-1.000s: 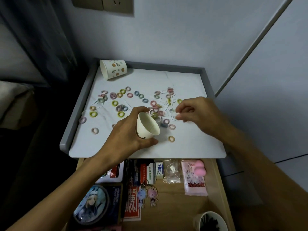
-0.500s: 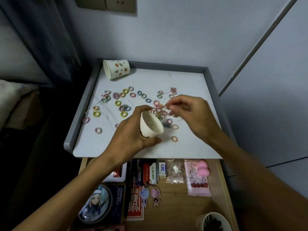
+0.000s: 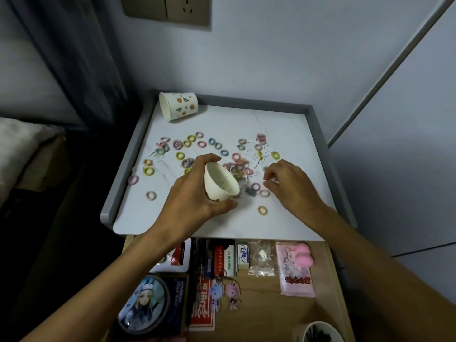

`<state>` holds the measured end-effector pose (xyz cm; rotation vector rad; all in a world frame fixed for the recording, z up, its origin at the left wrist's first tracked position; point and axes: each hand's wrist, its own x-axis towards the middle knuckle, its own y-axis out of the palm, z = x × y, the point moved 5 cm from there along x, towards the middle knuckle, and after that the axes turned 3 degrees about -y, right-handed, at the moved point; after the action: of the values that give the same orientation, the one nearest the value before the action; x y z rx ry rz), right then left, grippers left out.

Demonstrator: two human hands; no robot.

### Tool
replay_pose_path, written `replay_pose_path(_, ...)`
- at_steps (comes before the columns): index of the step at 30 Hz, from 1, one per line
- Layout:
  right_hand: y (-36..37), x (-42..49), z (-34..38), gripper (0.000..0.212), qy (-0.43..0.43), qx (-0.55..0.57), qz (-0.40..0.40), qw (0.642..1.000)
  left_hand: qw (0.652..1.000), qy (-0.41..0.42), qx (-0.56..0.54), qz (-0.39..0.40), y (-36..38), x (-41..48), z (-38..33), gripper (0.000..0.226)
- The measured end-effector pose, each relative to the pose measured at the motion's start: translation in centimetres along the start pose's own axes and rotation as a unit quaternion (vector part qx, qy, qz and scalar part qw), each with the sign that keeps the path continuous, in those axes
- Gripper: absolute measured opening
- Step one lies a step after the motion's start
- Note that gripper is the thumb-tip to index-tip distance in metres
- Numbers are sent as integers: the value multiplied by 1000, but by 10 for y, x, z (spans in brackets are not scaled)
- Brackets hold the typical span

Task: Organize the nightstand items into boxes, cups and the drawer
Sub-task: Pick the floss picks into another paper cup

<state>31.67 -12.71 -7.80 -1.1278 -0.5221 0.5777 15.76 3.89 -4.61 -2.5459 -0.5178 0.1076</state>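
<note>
The left hand grips a plain white paper cup, with thumb and fingers wrapped round its smooth wall. The cup is tilted, mouth toward the right hand, over the front middle of the nightstand top. The right hand is low, just beside it, fingers curled and thumb and forefinger tips close together. Whether they pinch anything cannot be told.

Small soft ties, ring-shaped in pastel pink, yellow-green and blue, lie scattered over the glossy white marble-look top, which has a raised grey rim. A second cup, printed with orange dots and green sprigs, lies on its side at the back left corner.

The open wooden drawer below holds:
- a white eraser lettered in blue, apparently "4B"
- a dark box reading "HONKAI STAR RAIL"
- a pink packet with a cartoon rabbit
</note>
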Motion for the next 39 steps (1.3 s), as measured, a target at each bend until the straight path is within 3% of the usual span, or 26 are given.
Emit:
replay_pose_path(8,-11,4,-20,12,94,27,71,993,1000,4,5,4,1,-2,0,77)
replay_pose_path(21,-8,1,-18,23,133,-27,50,989,1000,5,16,5,3,0,-1,78)
replay_pose_path(27,-17,-4,-23,25,140,-93,140,976,1000,3,12,9,3,0,-1,77)
replay_pose_path(33,-40,-3,-22,10,129,-46,224,965,1000,1,18,10,4,-1,-2,77)
replay_pose_path(39,-39,12,-10,21,138,52,50,988,1000,6,22,7,5,2,-4,77)
